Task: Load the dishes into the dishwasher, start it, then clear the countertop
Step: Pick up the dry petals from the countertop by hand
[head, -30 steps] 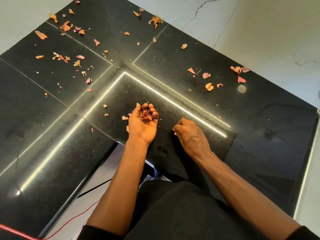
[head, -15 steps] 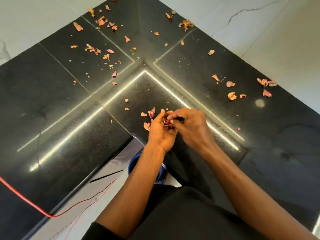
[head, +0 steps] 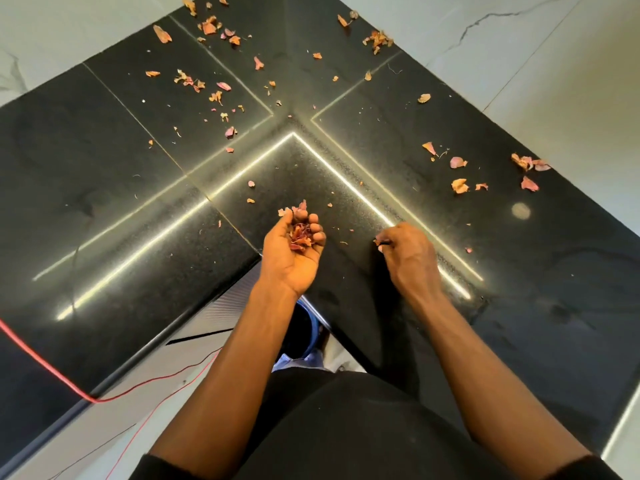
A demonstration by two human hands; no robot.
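Dry pink and orange peel scraps lie scattered over the black corner countertop [head: 104,174]. My left hand [head: 292,252] is palm up above the counter's inner corner, its curled fingers cupping a small heap of gathered scraps [head: 302,237]. A few loose pieces lie just beyond its fingertips. To the right, my right hand [head: 407,256] is palm down on the counter and pinches a single scrap [head: 377,241] between its fingertips. More scraps lie at the far left [head: 207,84], at the back [head: 377,39] and at the right [head: 460,185].
White marbled walls [head: 519,64] border the counter at the back. Below the inner corner sits a blue bin [head: 304,336], partly hidden by my left forearm. A red wire [head: 45,368] runs over the counter's left front edge and hangs down.
My hands were together half a second ago, the right one dropping a scrap into the left palm. The right hand has since moved right onto the counter and pinched another scrap.
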